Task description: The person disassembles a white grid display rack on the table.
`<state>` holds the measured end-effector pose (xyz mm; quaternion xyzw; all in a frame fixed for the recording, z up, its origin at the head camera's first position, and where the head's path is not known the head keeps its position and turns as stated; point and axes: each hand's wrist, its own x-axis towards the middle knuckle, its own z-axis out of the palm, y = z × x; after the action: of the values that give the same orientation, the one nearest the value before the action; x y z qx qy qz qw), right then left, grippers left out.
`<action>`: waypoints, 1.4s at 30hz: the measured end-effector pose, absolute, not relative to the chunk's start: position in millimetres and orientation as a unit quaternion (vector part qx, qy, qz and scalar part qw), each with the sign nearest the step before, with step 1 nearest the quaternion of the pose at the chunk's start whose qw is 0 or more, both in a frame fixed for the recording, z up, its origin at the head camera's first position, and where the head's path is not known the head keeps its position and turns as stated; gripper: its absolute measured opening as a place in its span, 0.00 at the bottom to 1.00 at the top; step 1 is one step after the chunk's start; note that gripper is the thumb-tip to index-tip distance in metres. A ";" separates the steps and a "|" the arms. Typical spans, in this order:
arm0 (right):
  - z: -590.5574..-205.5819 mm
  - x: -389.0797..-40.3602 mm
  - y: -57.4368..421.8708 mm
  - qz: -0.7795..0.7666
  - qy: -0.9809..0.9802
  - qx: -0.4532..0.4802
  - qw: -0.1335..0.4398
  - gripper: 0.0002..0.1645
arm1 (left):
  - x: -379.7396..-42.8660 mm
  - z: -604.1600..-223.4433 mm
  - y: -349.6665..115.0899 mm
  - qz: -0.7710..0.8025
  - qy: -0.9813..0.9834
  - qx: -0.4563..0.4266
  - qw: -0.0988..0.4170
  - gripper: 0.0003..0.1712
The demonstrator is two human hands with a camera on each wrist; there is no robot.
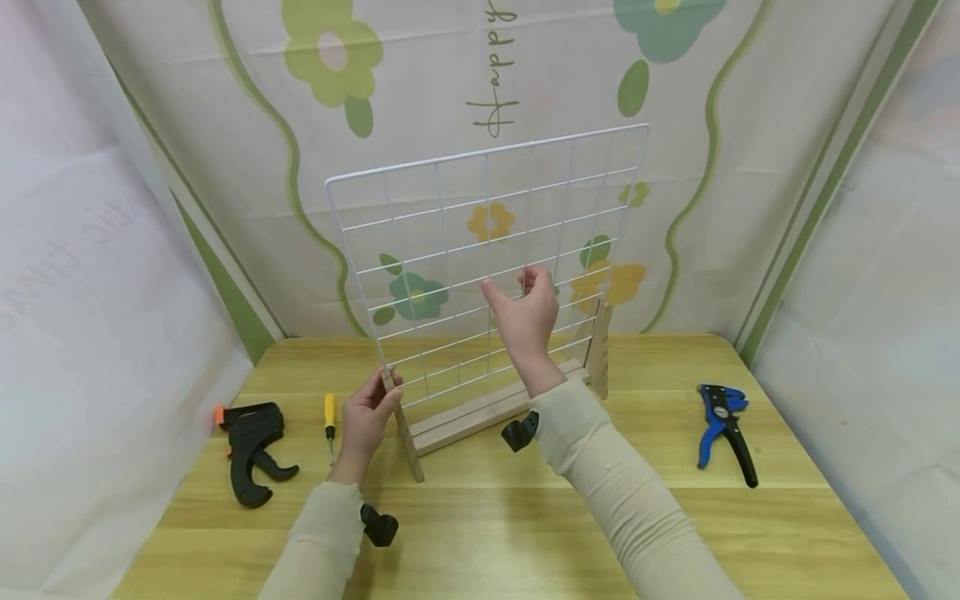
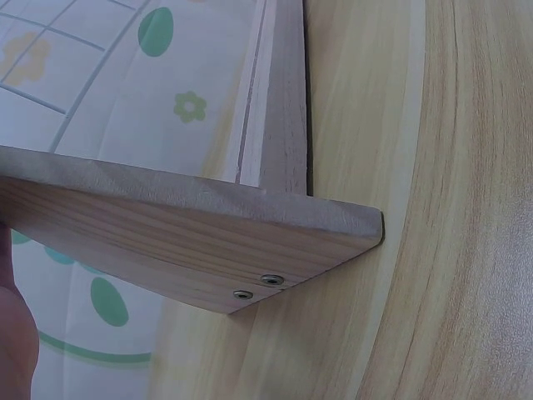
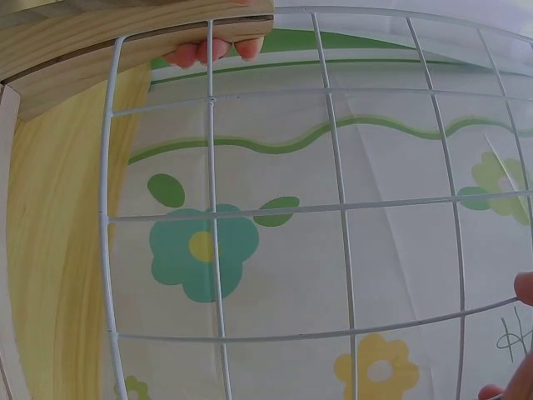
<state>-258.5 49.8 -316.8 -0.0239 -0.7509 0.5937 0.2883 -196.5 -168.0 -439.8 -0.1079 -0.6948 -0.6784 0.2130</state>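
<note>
A white wire grid panel (image 1: 487, 153) stands tilted in a wooden base, whose grooved crossbar (image 1: 472, 415) joins two side pieces. My left hand (image 1: 363, 417) pinches the upper end of the left side piece (image 1: 408, 450), beside the grid's lower corner. Two metal fasteners (image 2: 272, 280) show on that side piece in the left wrist view. My right hand (image 1: 528, 321) holds the grid near its middle, its fingers curled at the wires and the thumb spread to the left. The right side piece (image 1: 598, 350) stands at the grid's far end.
A black clamp (image 1: 251, 450) with orange tips and a yellow-handled screwdriver (image 1: 330, 417) lie at the left of the wooden table (image 1: 480, 533). Blue-and-black wire strippers (image 1: 722, 425) lie at the right. Behind hangs a flower-patterned cloth (image 1: 420, 75).
</note>
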 end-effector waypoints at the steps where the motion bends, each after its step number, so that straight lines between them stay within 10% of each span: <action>1: -316.1 -258.4 50.0 0.593 -0.752 -0.025 0.288 0.32 | -197.6 -441.7 -168.2 -0.680 -0.694 -0.107 0.214 0.21; 42: -301.5 -258.9 52.2 0.601 -0.746 -0.025 0.286 0.31 | -209.4 -457.9 -172.7 -0.683 -0.692 -0.101 0.210 0.20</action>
<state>-258.9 52.2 -301.5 -0.0250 -0.7457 0.6011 0.2864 -209.4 -172.7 -457.9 -0.1006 -0.6919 -0.6833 0.2101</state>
